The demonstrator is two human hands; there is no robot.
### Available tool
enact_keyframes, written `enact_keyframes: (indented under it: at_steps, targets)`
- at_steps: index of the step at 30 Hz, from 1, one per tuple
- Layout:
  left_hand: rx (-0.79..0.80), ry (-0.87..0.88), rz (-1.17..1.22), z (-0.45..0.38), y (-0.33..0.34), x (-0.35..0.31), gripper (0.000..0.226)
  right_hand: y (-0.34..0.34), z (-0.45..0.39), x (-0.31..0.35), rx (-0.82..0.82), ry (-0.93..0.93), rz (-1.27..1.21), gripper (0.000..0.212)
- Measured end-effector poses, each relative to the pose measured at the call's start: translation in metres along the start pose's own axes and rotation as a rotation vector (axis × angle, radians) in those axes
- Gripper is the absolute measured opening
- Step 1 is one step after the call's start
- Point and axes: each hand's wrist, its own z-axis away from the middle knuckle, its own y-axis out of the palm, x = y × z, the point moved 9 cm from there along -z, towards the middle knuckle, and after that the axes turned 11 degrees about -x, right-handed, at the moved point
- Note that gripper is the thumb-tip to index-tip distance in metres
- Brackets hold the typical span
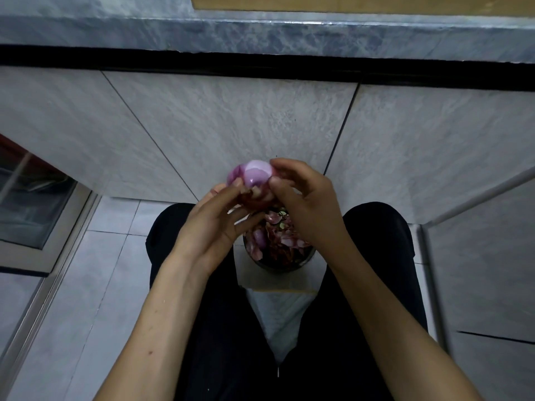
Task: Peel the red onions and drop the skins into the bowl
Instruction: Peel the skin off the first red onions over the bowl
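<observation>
Onion: a red onion (254,176) held up between both hands, above the bowl and in front of the grey tiled wall; its upper part is bare, pale purple and glossy, while darker red skin clings to the lower part near the fingers.
Left hand: the left hand (215,219) comes in from below and to the left, fingers curled up under and against the onion's lower left side, gripping it (the fingertips sit on the darker skin).
Right hand: the right hand (307,202) comes in from the right, thumb and fingers bent round the onion's right side, pinching at its edge; whether they grip skin or flesh cannot be told.
Bowl: a dark round bowl (278,266) stands below the hands, between the person's knees, partly hidden by the right hand.
Skins: a heap of pink and dark red skins (285,241) fills the bowl (one smoother, rounded purple piece lies at its left side).
Board: the bowl rests on a pale flat square (272,283) lying on the floor.
Legs: black trousers (225,328) on both sides of the bowl, knees spread.
Floor: light tiles (95,256) with thin grey joints.
Wall: large grey tiles (231,117) under a dark band and a marbled ledge.
</observation>
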Motion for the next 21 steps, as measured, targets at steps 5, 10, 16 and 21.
enact_keyframes:
  at_steps: [5,10,16,21]
  targets:
    - [-0.030,0.025,-0.042,0.008,0.003,-0.006,0.036,0.003,0.007,0.029,-0.015,-0.228,0.103,0.023]
    - [-0.091,-0.034,-0.013,0.006,-0.004,-0.003,0.024,0.010,0.008,0.037,0.030,-0.378,0.171,0.022]
    - [-0.172,-0.096,-0.093,0.004,-0.006,0.005,0.028,0.008,-0.003,0.037,0.016,-0.382,0.212,0.004]
    - [-0.186,-0.147,-0.065,0.003,0.003,0.010,0.026,0.013,-0.006,0.036,0.071,-0.457,0.277,0.008]
